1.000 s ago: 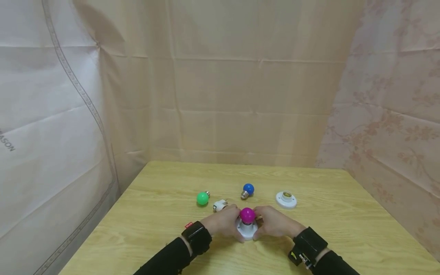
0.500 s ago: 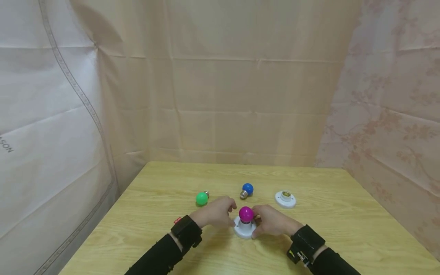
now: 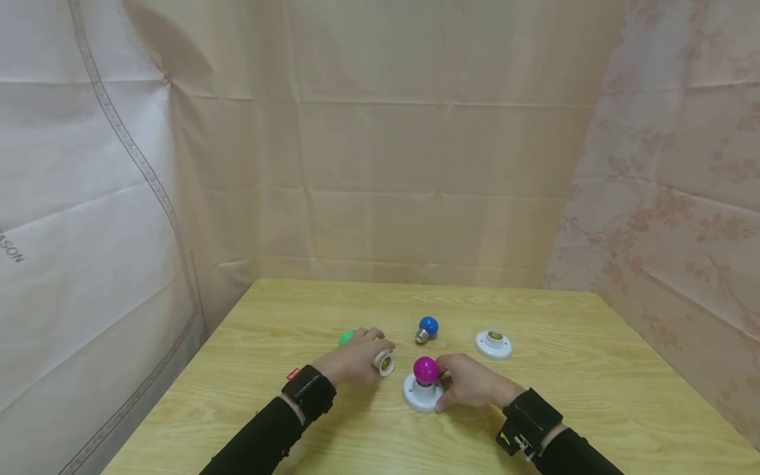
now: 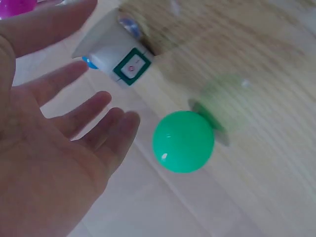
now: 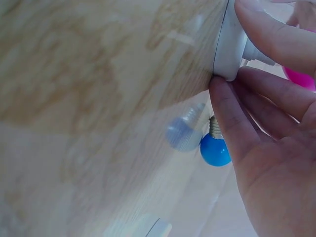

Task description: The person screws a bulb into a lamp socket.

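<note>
My right hand grips the edge of a round white lamp holder, thumb at the front, fingers at the rim. A magenta bulb stands upright in that holder. In the head view my left hand is over a white lamp socket lying on its side, its brass-lined mouth facing me. The left wrist view shows the fingers spread and relaxed beside this socket, which carries a green-framed label. Just past those fingertips lies a green bulb, partly hidden by the hand in the head view.
Behind the magenta bulb, a blue bulb lies on the wooden table. To its right sits another round white lamp holder with nothing screwed into it. Cloth sheets hang around the table's back and sides.
My left hand has let go of the lamp holder with the magenta bulb and moved left to the white socket, which now faces mouth toward me. The right hand has stayed at the holder.
</note>
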Motion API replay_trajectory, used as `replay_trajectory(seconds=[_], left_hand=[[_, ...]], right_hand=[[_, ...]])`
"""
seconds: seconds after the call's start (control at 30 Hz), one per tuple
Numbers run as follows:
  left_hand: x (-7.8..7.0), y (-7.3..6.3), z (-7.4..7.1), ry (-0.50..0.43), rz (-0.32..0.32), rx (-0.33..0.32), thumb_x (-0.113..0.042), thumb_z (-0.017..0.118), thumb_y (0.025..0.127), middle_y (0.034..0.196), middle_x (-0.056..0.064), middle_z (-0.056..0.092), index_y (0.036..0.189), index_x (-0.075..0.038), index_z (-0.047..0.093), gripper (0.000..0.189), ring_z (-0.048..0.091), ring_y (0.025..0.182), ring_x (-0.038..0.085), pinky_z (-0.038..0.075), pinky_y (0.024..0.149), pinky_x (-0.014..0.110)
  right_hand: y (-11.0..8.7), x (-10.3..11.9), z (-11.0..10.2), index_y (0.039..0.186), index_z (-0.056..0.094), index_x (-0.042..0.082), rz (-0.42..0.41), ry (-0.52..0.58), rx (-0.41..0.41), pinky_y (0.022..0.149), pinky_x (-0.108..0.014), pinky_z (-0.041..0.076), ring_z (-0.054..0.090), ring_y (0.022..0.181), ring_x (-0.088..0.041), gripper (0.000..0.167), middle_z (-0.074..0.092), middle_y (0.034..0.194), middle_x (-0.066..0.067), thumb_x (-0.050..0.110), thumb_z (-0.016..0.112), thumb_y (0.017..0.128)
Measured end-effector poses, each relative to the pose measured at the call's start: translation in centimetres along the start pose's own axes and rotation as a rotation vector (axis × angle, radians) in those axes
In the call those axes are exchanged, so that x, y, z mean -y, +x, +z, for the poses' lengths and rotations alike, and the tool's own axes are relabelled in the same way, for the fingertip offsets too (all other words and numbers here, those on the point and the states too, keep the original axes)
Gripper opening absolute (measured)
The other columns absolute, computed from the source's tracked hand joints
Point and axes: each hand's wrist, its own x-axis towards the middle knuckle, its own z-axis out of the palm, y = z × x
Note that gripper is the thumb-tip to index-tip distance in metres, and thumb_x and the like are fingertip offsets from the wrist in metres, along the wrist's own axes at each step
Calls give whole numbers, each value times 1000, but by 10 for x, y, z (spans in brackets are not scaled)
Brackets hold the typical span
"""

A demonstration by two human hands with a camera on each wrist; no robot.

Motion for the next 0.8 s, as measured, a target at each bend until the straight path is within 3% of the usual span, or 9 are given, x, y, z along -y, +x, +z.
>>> replay_trajectory(seconds=[0.1, 0.23, 0.4, 0.63, 0.8], left_hand=[[2, 0, 3, -5, -11, 21, -12, 82, 83, 136, 7, 56, 136, -14, 64, 56, 50, 124, 29, 46, 102, 48], [3, 2, 8, -23, -9, 21, -9, 80, 85, 120, 2, 61, 129, -13, 68, 46, 57, 110, 20, 50, 97, 40], [6, 6, 15, -31, 12, 0, -9, 80, 86, 107, -1, 62, 123, -12, 69, 39, 56, 98, 13, 51, 90, 34], [5, 8, 18, -15, -50, 18, -6, 79, 86, 107, 1, 58, 123, -13, 69, 40, 56, 94, 13, 53, 88, 32], [1, 8, 17, -9, -69, 30, -3, 77, 86, 108, 2, 58, 124, -14, 69, 40, 56, 94, 13, 53, 88, 32]], right_hand=[[0, 0, 0, 113, 70, 6, 3, -3, -3, 89, -33, 54, 68, 101, -22, 51, 73, 107, -2, 13, 93, 67], [1, -1, 1, 112, 70, 7, 2, -8, 0, 88, -33, 54, 67, 99, -20, 51, 73, 106, -1, 14, 93, 67], [3, 0, 0, 111, 70, 8, 5, -9, 9, 86, -31, 53, 66, 96, -16, 51, 72, 104, 1, 16, 94, 67], [3, -2, -1, 110, 70, 8, 2, -8, 8, 84, -29, 54, 65, 94, -13, 51, 70, 103, 1, 19, 94, 67], [2, -5, -7, 112, 69, 7, 16, 12, 35, 87, -32, 55, 66, 100, -19, 51, 70, 107, 0, 21, 93, 69]])
